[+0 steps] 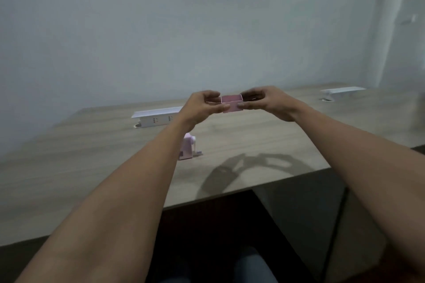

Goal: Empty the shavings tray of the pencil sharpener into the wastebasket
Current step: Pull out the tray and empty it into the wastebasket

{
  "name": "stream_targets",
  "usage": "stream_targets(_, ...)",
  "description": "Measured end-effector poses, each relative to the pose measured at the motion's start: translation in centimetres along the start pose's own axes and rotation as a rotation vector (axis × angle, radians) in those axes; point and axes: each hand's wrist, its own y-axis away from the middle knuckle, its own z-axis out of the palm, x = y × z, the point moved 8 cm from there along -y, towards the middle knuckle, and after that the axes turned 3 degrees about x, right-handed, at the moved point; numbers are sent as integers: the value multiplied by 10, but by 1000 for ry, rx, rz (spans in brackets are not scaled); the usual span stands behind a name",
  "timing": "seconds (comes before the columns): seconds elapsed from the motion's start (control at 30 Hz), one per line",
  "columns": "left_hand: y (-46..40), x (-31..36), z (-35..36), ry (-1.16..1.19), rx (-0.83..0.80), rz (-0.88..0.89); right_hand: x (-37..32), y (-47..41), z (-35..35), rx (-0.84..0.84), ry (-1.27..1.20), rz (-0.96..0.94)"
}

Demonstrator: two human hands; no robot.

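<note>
A long wood desk (241, 145) stands against a plain pale wall (161, 30). The floor below it is dark.

Both arms reach out over the desk. The left hand (202, 105) and the right hand (264, 102) hold a small pink tray (232, 104) up in the air between them. Each grip is closed on one end of the tray, with a thumb on the near side and fingers on the far side. The tray's open top faces up.

The pink sharpener (189, 146) stands on the desk below the left wrist, which hides part of it. Two white socket boxes sit near the wall, one (156, 116) behind the left hand and one (342, 91) far to the right. The hands' shadow (248, 167) lies on the desk near its front edge.
</note>
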Motion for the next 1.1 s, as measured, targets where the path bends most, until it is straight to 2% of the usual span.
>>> stream_targets(0.17,3,10,88,63,-224,44,18,52,-63,85,80,44)
stream_targets(0.57,41,22,266,143,-475,58,82,204,-163,248,197,252)
stream_targets(0.87,99,-10,367,117,-619,8,168,312,-179,339,117,457)
stream_targets(0.97,128,-38,395,86,-658,-29,206,347,-165,338,52,543)
stream_targets(1.1,164,-96,425,94,-675,-165,265,384,-136,302,-40,678)
